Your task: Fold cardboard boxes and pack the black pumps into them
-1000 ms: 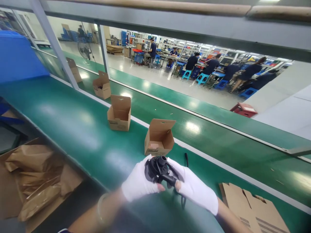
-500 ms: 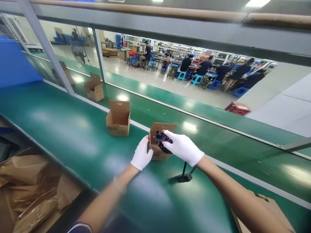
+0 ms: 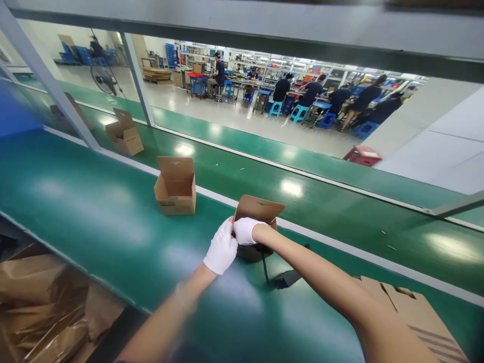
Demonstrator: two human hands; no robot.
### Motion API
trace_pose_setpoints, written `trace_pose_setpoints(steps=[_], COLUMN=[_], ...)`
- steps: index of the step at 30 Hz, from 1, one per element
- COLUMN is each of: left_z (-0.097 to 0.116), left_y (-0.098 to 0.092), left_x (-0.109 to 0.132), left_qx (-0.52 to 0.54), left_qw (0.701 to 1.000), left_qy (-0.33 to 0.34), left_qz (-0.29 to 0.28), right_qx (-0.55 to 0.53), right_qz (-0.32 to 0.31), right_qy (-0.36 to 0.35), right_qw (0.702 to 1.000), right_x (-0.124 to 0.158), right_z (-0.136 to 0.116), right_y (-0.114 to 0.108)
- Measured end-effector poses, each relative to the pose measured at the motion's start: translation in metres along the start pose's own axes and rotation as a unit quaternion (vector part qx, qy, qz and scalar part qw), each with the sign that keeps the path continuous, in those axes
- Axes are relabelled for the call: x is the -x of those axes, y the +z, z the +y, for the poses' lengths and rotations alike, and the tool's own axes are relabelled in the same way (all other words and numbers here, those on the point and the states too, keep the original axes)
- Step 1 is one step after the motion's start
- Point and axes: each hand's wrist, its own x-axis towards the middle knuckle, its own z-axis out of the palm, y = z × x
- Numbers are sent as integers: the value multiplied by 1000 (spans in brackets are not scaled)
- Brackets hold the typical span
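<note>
The carton (image 3: pixel 260 207) stands on the green conveyor belt (image 3: pixel 94 212) straight ahead of us, lid flap raised at the back, and both our gloved hands are at its mouth. Half a second ago our right hand (image 3: pixel 245 230) held the black part above the opening; now that hand is lower, its fingers curled down into the carton, and the part is out of sight. Our left hand (image 3: pixel 221 249) was on the near left wall then and is there now, fingers close together and bent against the cardboard. We cannot tell whether they clasp the wall or only press on it, nor whether the right fingers have hold of anything, since their tips are hidden inside. The carton's front lies in our hands' shadow and is hard to read. A black cable (image 3: pixel 264 269) runs out from under the right wrist to a plug (image 3: pixel 287 278) lying flat on the belt (earlier it stood more upright). Left of us on the belt stands a second open carton (image 3: pixel 174 186), well apart, and a third (image 3: pixel 124 133) farther off. Flat cardboard blanks (image 3: pixel 416 312) lie at the lower right, partly behind our right forearm. Crumpled brown paper (image 3: pixel 38 297) fills the lower left, cut off by the edge. Across the floor, seated workers (image 3: pixel 310 93) and a red stool (image 3: pixel 362 155) show beyond the frame.
</note>
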Motion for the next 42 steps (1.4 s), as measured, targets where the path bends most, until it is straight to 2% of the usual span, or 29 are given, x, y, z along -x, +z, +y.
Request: trace_pose_setpoints(steps=[2, 4, 7, 9, 10, 12, 14, 17, 19, 21, 22, 24, 26, 28, 31, 34, 35, 36, 37, 38, 40, 42], left_z=[1, 0, -2, 0, 3, 13, 26, 43, 50, 54, 56, 59, 62, 63, 64, 66, 67, 68, 69, 69, 70, 71], left_y=[-1, -3, -10, -18, -22, -31, -37, -43, -45, -45, -44, -40, -32, -24, -18, -20, -21, -22, -23, -24, -23, -22], left_x=[1, 2, 7, 12, 15, 19, 21, 21, 20, 18, 16, 12, 5, -3, -15, -21, -21, -21, -21, -20, -20, -20], left_qx=[-7, -19, -41, -58, -67, -90, -109, -132, -145, -150, -148, -138, -127, -123, -130, -135, -137, -139, -142, -144, -148, -155], left_qw=[1000, 1000, 998, 996, 994, 988, 979, 963, 956, 954, 954, 957, 964, 967, 965, 963, 962, 962, 962, 961, 960, 957], left_qy=[5, 18, 35, 48, 56, 83, 131, 211, 243, 259, 261, 248, 217, 178, 114, 75, 71, 69, 67, 67, 68, 68], left_qz=[-5, -4, 21, 56, 71, 95, 107, 102, 71, 24, -3, -50, -91, -133, -195, -223, -225, -225, -225, -226, -228, -236], right_qx=[-9, -15, 38, 80, 90, 93, 100, 83, -11, -165, -247, -400, -530, -623, -711, -762, -754, -732, -698, -656, -542, -385], right_qz=[11, 34, 137, 199, 199, 139, 68, 47, 56, 52, 44, 16, -3, 26, 176, 368, 421, 465, 497, 517, 538, 531], right_qy=[-3, 13, 45, 37, 33, 43, 65, 75, 55, 12, -13, -59, -97, -120, -111, -48, -18, 15, 50, 83, 128, 135], right_qw=[1000, 999, 989, 976, 975, 985, 990, 993, 997, 985, 968, 914, 843, 772, 672, 531, 504, 499, 513, 544, 633, 743], right_x=[1, 18, 69, 106, 121, 139, 141, 135, 141, 157, 168, 188, 199, 198, 176, 144, 134, 125, 118, 112, 103, 97], right_z=[1, 2, 4, 8, 11, 20, 29, 37, 39, 40, 39, 39, 38, 37, 32, 26, 25, 24, 23, 22, 20, 16], right_y=[4, 5, 7, 17, 26, 51, 82, 117, 122, 111, 103, 85, 72, 67, 66, 65, 65, 64, 64, 64, 64, 60])
